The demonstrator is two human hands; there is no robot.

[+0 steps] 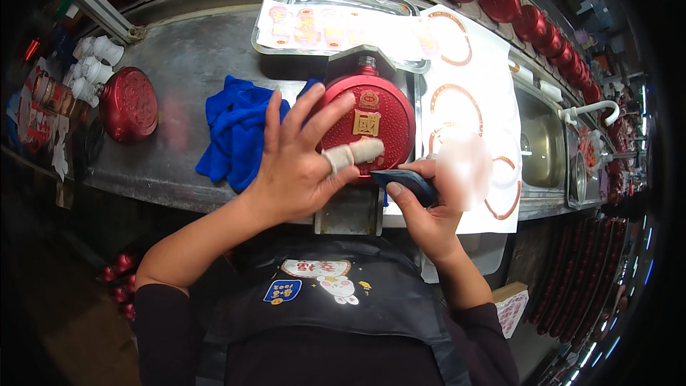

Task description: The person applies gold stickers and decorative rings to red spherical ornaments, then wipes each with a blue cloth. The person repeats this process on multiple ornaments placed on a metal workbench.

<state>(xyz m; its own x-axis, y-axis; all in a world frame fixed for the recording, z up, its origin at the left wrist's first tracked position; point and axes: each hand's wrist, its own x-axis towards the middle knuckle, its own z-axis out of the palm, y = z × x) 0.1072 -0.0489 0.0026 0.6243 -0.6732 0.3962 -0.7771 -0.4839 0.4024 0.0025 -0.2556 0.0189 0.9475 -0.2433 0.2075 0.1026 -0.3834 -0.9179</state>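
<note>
A flat round red bottle (396, 118) lies in a metal holder (348, 214), its clear threaded neck pointing away from me. Raised gold characters run down its studded face. My left hand (300, 158) is spread over the bottle's left side, and its index finger, wrapped in a whitish finger cover (359, 154), rests over the lower characters. In my right hand (429, 220) is a dark, flat, pointed scraper-like piece (410, 182), its tip by the bottle's lower right rim. A pale blur hides part of the right hand. Beside my left hand lies a crumpled blue cloth (236, 123).
A metal tray (260, 45) holds printed sticker sheets (305, 27) behind the bottle. White sheets with red-gold ring decals (501, 91) lie to the right, before a sink (541, 155). Another red bottle (128, 104) stands left by white fittings (94, 64). Red bottles (501, 0) line the back.
</note>
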